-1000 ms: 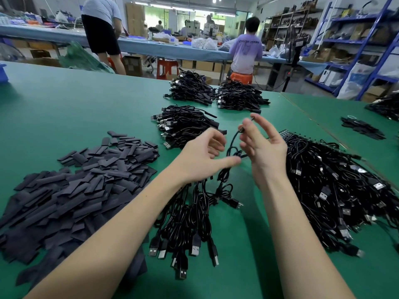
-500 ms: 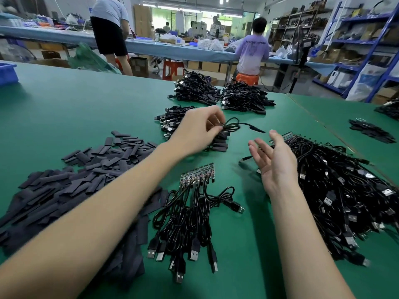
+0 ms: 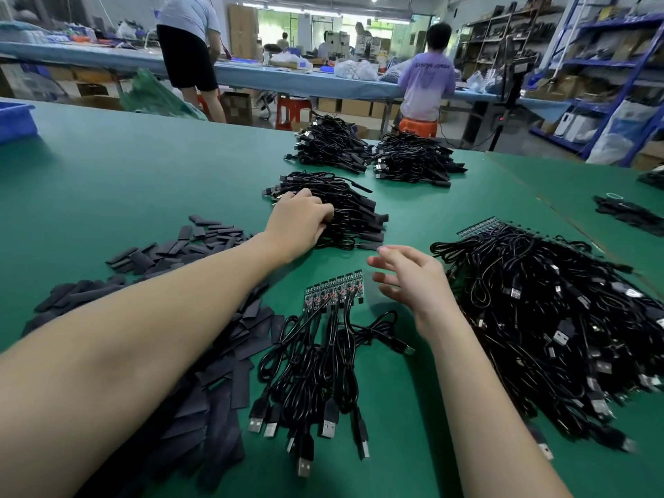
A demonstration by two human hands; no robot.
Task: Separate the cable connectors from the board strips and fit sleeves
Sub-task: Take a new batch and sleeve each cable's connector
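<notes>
A short board strip [image 3: 334, 291] with several black USB cables [image 3: 316, 375] attached lies in front of me on the green table [image 3: 143, 181]. My left hand [image 3: 300, 221] rests on the near pile of sleeved cables [image 3: 345, 210], fingers curled down into it; whether it grips a cable is hidden. My right hand [image 3: 407, 278] hovers open just right of the board strip, holding nothing. A heap of flat black sleeves [image 3: 172, 318] lies to the left, partly under my left forearm.
A big pile of cables on board strips [image 3: 553, 310] fills the right. Two more cable piles [image 3: 330, 143] [image 3: 413, 159] lie farther back. A blue bin [image 3: 14, 120] stands at far left. Two people work at a bench behind.
My left hand carried a cable away from me and lowered onto the near sleeved pile. My right hand let go and dropped toward the board strip, fingers open.
</notes>
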